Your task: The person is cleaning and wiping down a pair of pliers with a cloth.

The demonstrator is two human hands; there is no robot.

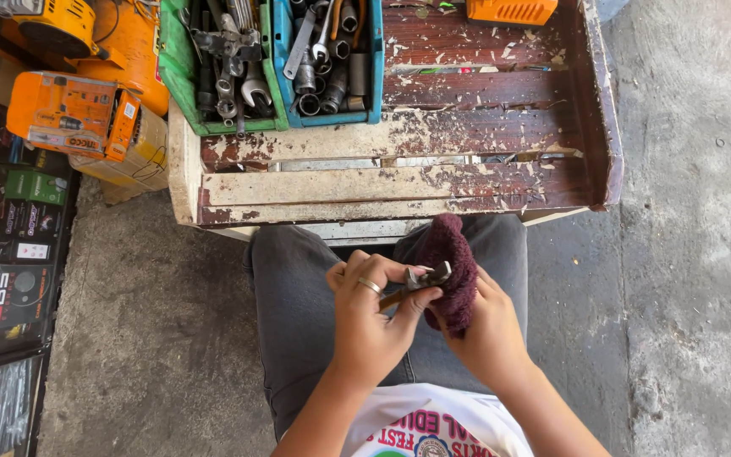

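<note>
green bin (181,59) and blue bin (376,59) of wrenches (251,85), perhaps sockets (310,103)

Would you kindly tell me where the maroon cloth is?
The maroon cloth sits low centre in the head view, in the right hand, beside the small metal tool, over the lap.

Both forearms rise from the bottom edge of the frame and converge at lower centre, above the lap. The left hand (371,317) sits left of centre, back turned up, a ring on one finger, its fingers curled and pinched closed around something small. The right hand (484,326) lies just beside it on the right, fingers wrapped shut, thumb side toward the left hand.
</note>
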